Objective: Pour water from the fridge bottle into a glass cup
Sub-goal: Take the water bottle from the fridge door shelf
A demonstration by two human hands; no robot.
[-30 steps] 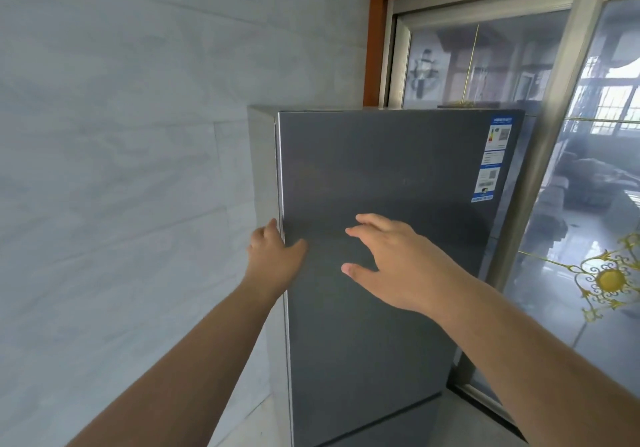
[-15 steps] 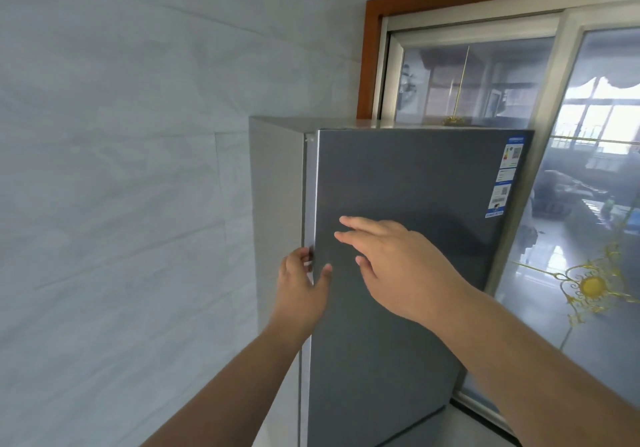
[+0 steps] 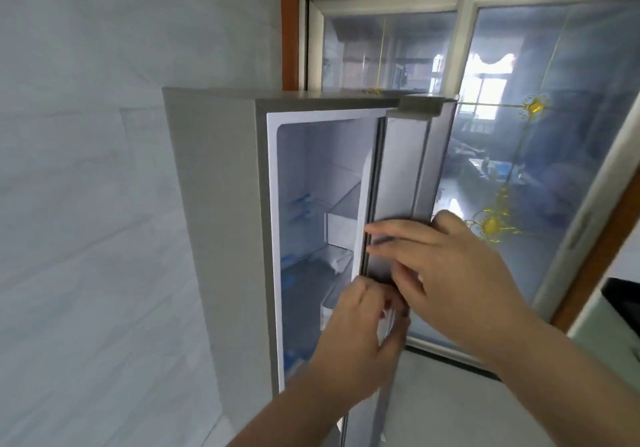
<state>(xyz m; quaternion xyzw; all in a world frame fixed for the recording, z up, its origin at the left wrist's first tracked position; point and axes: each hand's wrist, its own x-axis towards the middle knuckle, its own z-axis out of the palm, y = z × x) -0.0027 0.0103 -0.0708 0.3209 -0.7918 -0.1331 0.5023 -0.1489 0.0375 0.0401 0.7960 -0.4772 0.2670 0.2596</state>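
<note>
1. My left hand (image 3: 353,339) has its fingers curled round the free edge of the fridge door (image 3: 403,183), thumb on the outer side, so it grips the door low down.
2. Just above it, my right hand (image 3: 450,273) lies on the same edge with fingers straight and spread; the fingertips (image 3: 372,230) reach over the rubber seal, pressing rather than clasping.
3. The door stands partly swung out, seen nearly edge-on between my hands and the sliding glass door (image 3: 540,156) to the right.
4. Left of my fingers the fridge (image 3: 221,204) interior shows: white walls, clear shelves and a clear drawer (image 3: 341,232), with blue clips along the far wall.
5. I cannot make out the water bottle from here; I judge it sits inside, on a shelf or in a door rack hidden behind my hands. No glass cup is in view either.
6. When I find the bottle, I expect it cold, possibly damp and slippery, and heavy if full. I would wrap the body at mid-height, not the cap, and lift straight before pulling clear of the shelf lip.
7. Further left, a pale tiled wall (image 3: 86,169) hugs the fridge side.
</note>
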